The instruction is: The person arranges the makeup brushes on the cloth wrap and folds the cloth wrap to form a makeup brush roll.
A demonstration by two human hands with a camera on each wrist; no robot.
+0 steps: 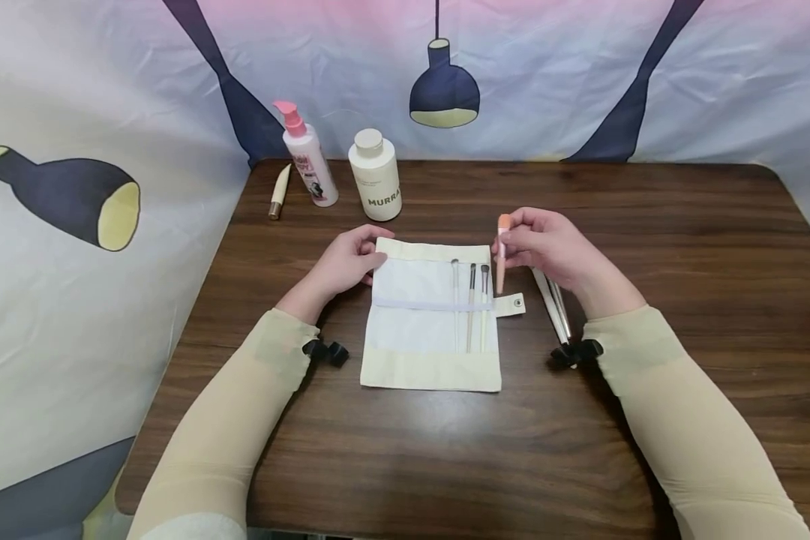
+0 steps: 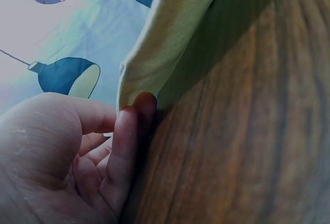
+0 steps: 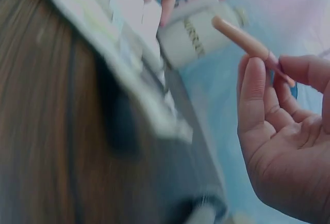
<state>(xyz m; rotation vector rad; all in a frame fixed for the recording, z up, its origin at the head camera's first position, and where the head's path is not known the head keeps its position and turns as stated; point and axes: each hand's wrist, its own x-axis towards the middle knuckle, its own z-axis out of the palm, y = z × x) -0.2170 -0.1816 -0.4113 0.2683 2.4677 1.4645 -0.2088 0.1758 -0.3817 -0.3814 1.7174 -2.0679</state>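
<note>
A cream cloth brush roll (image 1: 412, 369) lies unfolded on the table, with 3 slim makeup brushes (image 1: 471, 315) tucked under its band on the right side. My left hand (image 1: 343, 262) pinches the roll's upper left corner; in the left wrist view, thumb and fingers are on the cloth edge (image 2: 165, 43), which is lifted off the wood. Between the thumb and fingers of my right hand (image 1: 547, 244) is a small peach-handled makeup brush (image 3: 245, 41), bristle end up, above the roll's right edge. White and silver brush handles (image 1: 548, 304) lie beneath the right wrist.
Towards the back left stand a white bottle (image 1: 376, 184) and a pump bottle (image 1: 313, 169) with a pink top. A small cream tube (image 1: 280, 191) lies beside them. The roll's snap tab (image 1: 509, 306) sticks out to the right. A printed cloth backdrop (image 1: 526, 82) hangs behind the table.
</note>
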